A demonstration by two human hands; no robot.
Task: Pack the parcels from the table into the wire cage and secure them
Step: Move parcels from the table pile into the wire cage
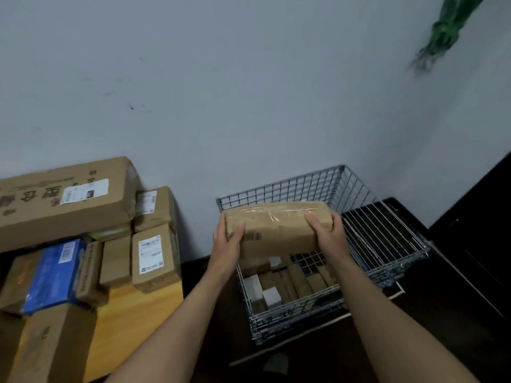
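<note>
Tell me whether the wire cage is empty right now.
No: several boxes lie inside the wire cage, beneath the parcel gripped by the left hand and right hand.

The parcel [279, 230] I'm holding is kraft brown, with glossy clear tape and a black barcode. The wire cage [304, 186] is a silver-grey grid, with white boxes [272, 298] among brown ones. Near the left edge of the yellow table [138, 308], my blue parcel [55, 275] has a white label [66, 251]; the wall [249, 92] is pale grey
</note>
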